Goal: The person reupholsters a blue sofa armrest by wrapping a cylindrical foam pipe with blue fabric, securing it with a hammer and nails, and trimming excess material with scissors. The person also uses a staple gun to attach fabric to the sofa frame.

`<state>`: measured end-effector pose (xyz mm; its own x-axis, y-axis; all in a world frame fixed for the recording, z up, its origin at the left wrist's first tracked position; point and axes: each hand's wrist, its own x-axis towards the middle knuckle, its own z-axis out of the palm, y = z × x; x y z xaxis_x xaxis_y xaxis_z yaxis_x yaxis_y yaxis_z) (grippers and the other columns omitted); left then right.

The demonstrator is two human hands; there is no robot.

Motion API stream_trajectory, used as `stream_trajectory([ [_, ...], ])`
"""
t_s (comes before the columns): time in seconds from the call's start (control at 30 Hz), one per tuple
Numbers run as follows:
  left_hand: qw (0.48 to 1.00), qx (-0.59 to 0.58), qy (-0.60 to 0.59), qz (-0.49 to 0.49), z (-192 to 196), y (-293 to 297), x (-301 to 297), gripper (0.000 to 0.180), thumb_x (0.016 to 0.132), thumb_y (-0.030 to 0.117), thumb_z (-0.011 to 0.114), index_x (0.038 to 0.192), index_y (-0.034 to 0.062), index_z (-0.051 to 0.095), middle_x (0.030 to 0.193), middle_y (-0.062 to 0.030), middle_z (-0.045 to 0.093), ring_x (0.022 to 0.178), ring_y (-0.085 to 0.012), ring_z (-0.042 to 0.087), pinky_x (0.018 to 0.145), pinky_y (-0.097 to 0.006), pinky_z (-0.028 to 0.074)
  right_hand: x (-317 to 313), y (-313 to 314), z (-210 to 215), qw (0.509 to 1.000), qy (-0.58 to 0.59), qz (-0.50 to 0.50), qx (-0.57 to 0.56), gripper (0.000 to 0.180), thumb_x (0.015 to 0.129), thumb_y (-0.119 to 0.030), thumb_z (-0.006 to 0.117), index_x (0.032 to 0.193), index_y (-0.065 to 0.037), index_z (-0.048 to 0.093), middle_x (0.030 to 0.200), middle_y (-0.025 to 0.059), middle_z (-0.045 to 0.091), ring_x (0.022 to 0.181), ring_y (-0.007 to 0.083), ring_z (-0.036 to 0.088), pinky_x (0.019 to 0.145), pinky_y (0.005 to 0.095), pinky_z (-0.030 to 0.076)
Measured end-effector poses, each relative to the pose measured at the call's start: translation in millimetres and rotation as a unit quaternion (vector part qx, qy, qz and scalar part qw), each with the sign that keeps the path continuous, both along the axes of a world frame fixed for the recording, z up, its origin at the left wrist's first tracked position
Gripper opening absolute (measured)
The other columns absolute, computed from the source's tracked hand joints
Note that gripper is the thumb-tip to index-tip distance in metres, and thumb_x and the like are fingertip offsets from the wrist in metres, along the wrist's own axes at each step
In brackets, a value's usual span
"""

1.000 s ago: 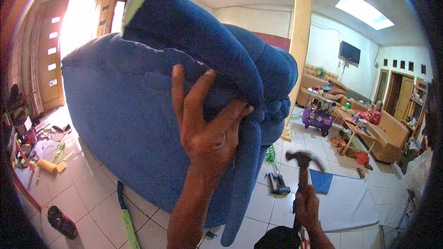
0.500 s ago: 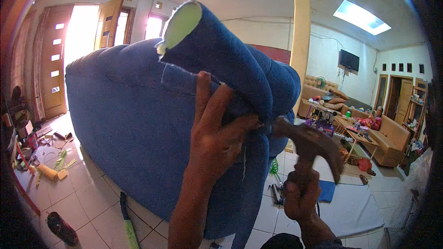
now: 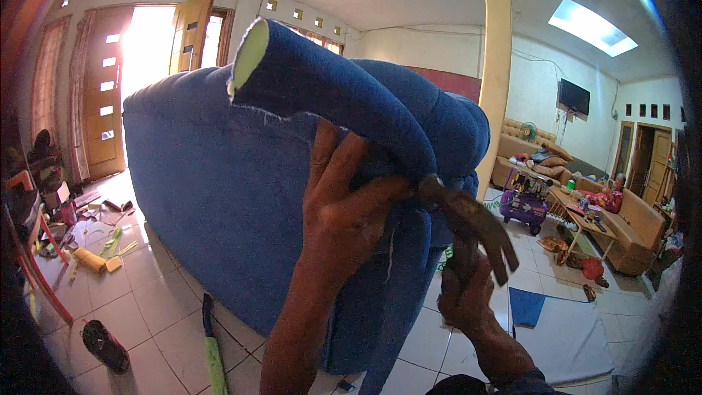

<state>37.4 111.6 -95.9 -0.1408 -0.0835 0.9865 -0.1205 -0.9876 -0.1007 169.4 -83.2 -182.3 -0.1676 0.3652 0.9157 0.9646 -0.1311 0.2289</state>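
Note:
A large sofa [image 3: 219,153] in blue fabric fills the middle. From its corner a padded roll [image 3: 322,66] sticks out to the upper left, its cut end showing pale green foam and a frayed edge. My left hand [image 3: 344,190] is closed on the blue fabric under this roll, two fingers tucked beneath the loose edge. Its thumb and forefinger press at the fold; anything small between them is too hard to see. My right hand [image 3: 468,289] grips a claw hammer [image 3: 475,219] by the handle. The hammer's face is at the fold, right beside my left fingertips.
Foam scraps [image 3: 91,261] and tools litter the tiled floor at left, near a dark shoe [image 3: 104,346]. A purple compressor [image 3: 523,205] stands behind on the right, near a low table [image 3: 585,219] and a tan sofa [image 3: 629,230] where a person sits. A white sheet [image 3: 563,344] lies at lower right.
The hammer has swung left and in, so its face is now closer to my left fingertips. My left hand keeps its hold. The whole view has shifted slightly.

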Motion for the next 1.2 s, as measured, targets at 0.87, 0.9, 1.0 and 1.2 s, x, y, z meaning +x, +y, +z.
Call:
stream_trajectory([
  [0.87,0.998,-0.017,0.057,-0.028,-5,6,-8,0.025,0.072,0.010,0.085,0.096,0.0164,0.080,0.143,-0.0189,0.054,0.144,-0.0492,0.036,0.121,-0.058,0.029,1,8,-16,0.986,0.153,0.054,-0.030,0.042,0.094,-0.006,0.053,0.135,-0.001,0.046,0.113,0.0231,0.062,0.096,0.0386,0.064,0.084,0.0475,0.053],
  [0.9,0.996,-0.016,0.070,-0.060,-6,7,-10,0.027,0.074,0.006,0.083,0.100,0.0145,0.079,0.145,-0.0184,0.053,0.148,-0.0493,0.030,0.122,-0.059,0.028,1,7,-18,0.980,0.185,0.049,-0.046,0.042,0.094,-0.006,0.053,0.135,0.000,0.046,0.112,0.0229,0.062,0.095,0.0379,0.064,0.084,0.0469,0.053],
  [1.0,0.993,-0.035,0.081,-0.081,-7,10,-17,0.034,0.081,0.003,0.078,0.112,0.0133,0.074,0.149,-0.0178,0.051,0.150,-0.0472,0.028,0.121,-0.059,0.029,-1,0,-23,0.989,0.131,0.052,-0.050,0.032,0.102,-0.011,0.045,0.128,0.005,0.034,0.081,0.0185,0.061,0.068,0.0217,0.063,0.060,0.0401,0.051],
  [1.2,0.995,-0.026,0.024,-0.092,-9,10,-7,0.028,0.087,0.000,0.072,0.113,0.0097,0.072,0.139,-0.0155,0.061,0.146,-0.0450,0.037,0.119,-0.058,0.034,-16,-24,-13,0.952,0.170,0.237,-0.088,0.016,0.096,-0.016,0.053,0.107,-0.003,0.053,0.080,0.0140,0.065,0.074,0.0244,0.066,0.076,0.0454,0.051],
])
